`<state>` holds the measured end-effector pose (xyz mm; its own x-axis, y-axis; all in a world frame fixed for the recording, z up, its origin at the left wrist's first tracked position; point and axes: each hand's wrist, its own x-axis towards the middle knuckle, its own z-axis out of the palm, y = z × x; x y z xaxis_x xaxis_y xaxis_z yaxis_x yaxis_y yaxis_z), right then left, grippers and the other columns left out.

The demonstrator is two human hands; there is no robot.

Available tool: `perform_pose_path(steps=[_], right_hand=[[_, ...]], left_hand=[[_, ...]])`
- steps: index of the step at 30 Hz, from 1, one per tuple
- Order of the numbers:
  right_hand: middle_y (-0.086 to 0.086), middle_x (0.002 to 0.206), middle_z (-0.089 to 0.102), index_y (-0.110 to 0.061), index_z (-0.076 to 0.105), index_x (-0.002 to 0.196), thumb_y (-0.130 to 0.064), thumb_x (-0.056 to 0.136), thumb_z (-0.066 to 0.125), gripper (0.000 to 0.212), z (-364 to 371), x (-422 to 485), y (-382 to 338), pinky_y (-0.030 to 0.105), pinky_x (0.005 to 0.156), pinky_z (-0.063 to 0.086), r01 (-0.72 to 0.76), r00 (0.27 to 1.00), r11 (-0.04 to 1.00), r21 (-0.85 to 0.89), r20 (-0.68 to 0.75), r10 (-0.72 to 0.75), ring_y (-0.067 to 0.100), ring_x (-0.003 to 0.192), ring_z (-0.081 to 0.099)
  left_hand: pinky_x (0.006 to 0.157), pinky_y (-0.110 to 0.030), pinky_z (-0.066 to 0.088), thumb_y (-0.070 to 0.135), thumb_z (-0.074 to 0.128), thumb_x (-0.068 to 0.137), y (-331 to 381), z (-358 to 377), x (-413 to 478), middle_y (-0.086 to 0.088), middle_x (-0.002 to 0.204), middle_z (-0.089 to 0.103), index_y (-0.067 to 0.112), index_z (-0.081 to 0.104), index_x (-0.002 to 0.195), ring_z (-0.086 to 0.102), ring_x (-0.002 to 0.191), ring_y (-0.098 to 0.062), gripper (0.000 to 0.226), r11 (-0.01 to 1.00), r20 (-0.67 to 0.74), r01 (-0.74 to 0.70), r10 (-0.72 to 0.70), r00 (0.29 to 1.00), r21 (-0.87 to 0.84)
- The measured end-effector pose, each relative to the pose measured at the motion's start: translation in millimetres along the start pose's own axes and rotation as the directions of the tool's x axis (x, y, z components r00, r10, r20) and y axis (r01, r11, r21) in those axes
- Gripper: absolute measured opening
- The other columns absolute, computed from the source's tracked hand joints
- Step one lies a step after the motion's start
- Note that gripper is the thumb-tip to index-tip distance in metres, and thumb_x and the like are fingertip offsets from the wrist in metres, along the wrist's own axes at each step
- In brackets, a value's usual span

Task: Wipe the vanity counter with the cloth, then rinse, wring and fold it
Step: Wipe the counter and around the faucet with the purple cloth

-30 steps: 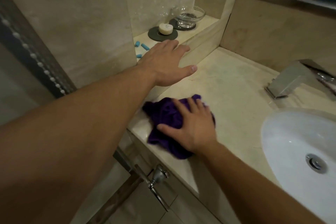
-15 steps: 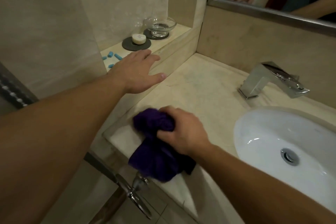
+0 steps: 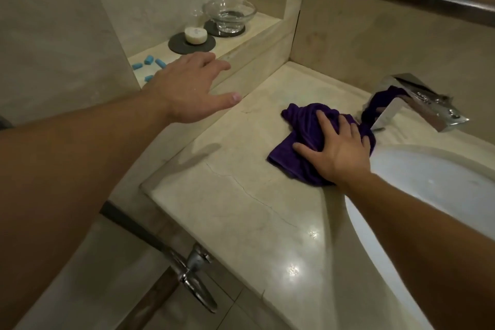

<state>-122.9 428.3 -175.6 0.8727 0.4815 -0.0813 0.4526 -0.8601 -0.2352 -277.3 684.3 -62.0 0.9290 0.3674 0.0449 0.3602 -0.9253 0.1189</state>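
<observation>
The left forearm point(image 3: 80, 163), at eight o'clock, and the right forearm point(image 3: 428, 225), at four, are showing bare to the frame's edge; the left hand point(image 3: 187, 91) is showing a short-trimmed thumbnail point(image 3: 236, 97).

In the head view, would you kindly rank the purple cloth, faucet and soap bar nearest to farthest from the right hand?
1. Purple cloth, pressed under the right hand.
2. Faucet, just beyond, to its right.
3. Soap bar, far left on the ledge.

Marble counter point(image 3: 241, 209): purple cloth point(image 3: 302, 126), chrome faucet point(image 3: 417, 104)
</observation>
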Motion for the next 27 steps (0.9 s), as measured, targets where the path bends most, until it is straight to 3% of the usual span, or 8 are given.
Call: perform_pose_path(steps=[3,8,14,20,22,25,27], right_hand=[[0.009,0.167,0.013,-0.046,0.005,0.156,-0.088,0.080,0.034,0.092,9.9,-14.6,-4.0,0.055,0.123,0.007,0.050,0.998,0.999,-0.001,-0.049,-0.050,0.035,0.153,0.010],[0.009,0.167,0.016,-0.046,0.007,0.157,-0.086,0.083,0.032,0.087,13.6,-46.2,-6.8,0.053,0.124,0.010,0.180,0.983,0.983,-0.036,-0.025,-0.181,0.033,0.152,0.011],[0.008,0.168,0.008,-0.047,0.000,0.156,-0.085,0.081,0.020,0.087,17.1,-104.9,-23.8,0.050,0.124,0.000,0.308,0.950,0.951,-0.023,0.064,-0.306,0.031,0.154,0.002],[0.003,0.167,0.016,-0.051,0.006,0.155,-0.078,0.088,0.030,0.076,29.5,-174.3,-33.1,0.045,0.123,-0.002,0.390,0.918,0.921,0.018,0.075,-0.390,0.028,0.154,0.006],[0.003,0.164,0.025,-0.050,0.015,0.154,-0.073,0.091,0.033,0.070,32.0,-186.4,-35.1,0.045,0.122,0.002,0.385,0.921,0.922,0.041,0.051,-0.386,0.029,0.152,0.014],[0.004,0.153,0.043,-0.045,0.031,0.150,-0.063,0.092,0.040,0.061,35.0,-200.4,-36.5,0.050,0.118,0.023,0.383,0.924,0.921,0.068,-0.025,-0.382,0.031,0.143,0.034],[0.002,0.144,0.050,-0.043,0.038,0.146,-0.058,0.092,0.044,0.057,37.4,-209.5,-35.7,0.051,0.112,0.034,0.385,0.922,0.921,0.062,-0.073,-0.381,0.030,0.134,0.043]], left_hand=[[0.115,-0.051,0.025,0.072,0.040,0.090,-0.9,1.2,0.3,-0.001,0.164,0.019,0.035,0.024,0.154,0.018,0.150,-0.023,0.076,1.000,-0.004,-0.013,0.013,1.000,0.011],[0.118,-0.050,0.023,0.070,0.042,0.090,-0.5,1.2,-4.5,-0.003,0.165,0.018,0.033,0.025,0.154,0.017,0.151,-0.024,0.076,0.999,-0.012,-0.029,0.029,1.000,0.030],[0.117,-0.050,0.022,0.066,0.044,0.092,0.8,-1.1,-5.2,-0.004,0.165,0.019,0.031,0.026,0.155,0.017,0.151,-0.024,0.074,0.999,-0.005,-0.045,0.045,0.999,0.009],[0.118,-0.050,0.022,0.068,0.042,0.092,-1.9,1.0,-2.5,-0.006,0.165,0.019,0.030,0.027,0.154,0.017,0.151,-0.026,0.074,0.995,0.000,-0.082,0.082,0.997,0.056],[0.119,-0.049,0.021,0.069,0.040,0.092,-3.9,3.2,-2.6,-0.009,0.165,0.017,0.029,0.028,0.154,0.017,0.151,-0.028,0.075,0.990,0.011,-0.092,0.091,0.996,0.107],[0.120,-0.050,0.020,0.073,0.035,0.090,-5.7,10.4,-2.9,-0.016,0.163,0.020,0.025,0.029,0.154,0.019,0.150,-0.032,0.080,0.972,-0.022,-0.104,0.112,0.994,0.212],[0.120,-0.051,0.019,0.070,0.036,0.091,8.6,19.4,-9.8,-0.018,0.159,0.027,0.022,0.034,0.151,0.024,0.146,-0.035,0.077,0.976,-0.082,-0.109,0.126,0.989,0.189]])
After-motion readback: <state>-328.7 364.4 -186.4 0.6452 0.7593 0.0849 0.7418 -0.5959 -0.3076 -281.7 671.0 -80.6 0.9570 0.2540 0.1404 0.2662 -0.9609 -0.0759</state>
